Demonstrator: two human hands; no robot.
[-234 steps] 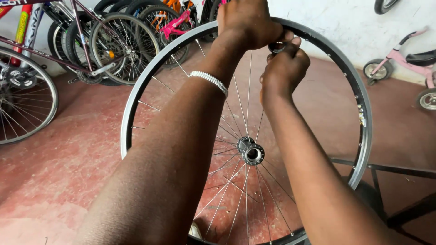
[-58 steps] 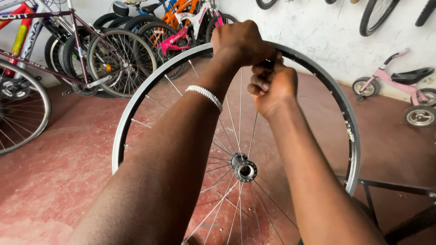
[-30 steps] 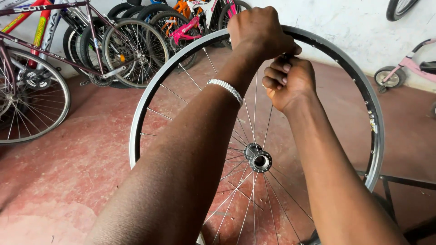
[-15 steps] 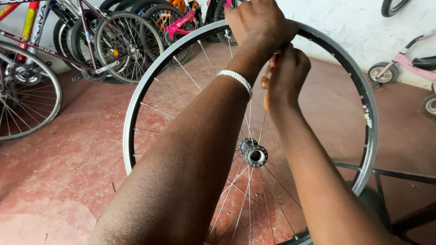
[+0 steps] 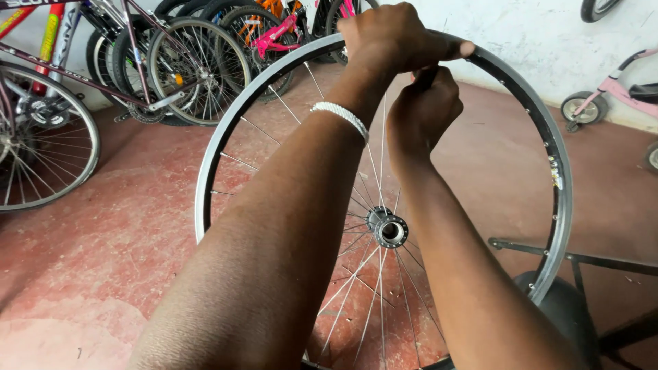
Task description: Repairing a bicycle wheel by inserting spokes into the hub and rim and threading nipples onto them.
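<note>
At the top of an upright bare bicycle wheel with a black metal rim (image 5: 556,205), both hands work close together.
Silver hub (image 5: 391,231) sits mid-wheel, thin spokes fanning out. Left hand (image 5: 391,38), beaded white bracelet (image 5: 340,116) on wrist, curls over the rim top, thumb stretched along it. Right hand (image 5: 425,106) just below, fingers pinched tight around something small; can't tell what. Beyond: red concrete floor (image 5: 103,226), parked bicycles (image 5: 171,62), pink child's bike (image 5: 617,92) by white wall.

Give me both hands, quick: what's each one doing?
Left hand: closed over the top of the wheel rim.
Right hand: fist closed just under the rim; what it holds cannot be told.
</note>
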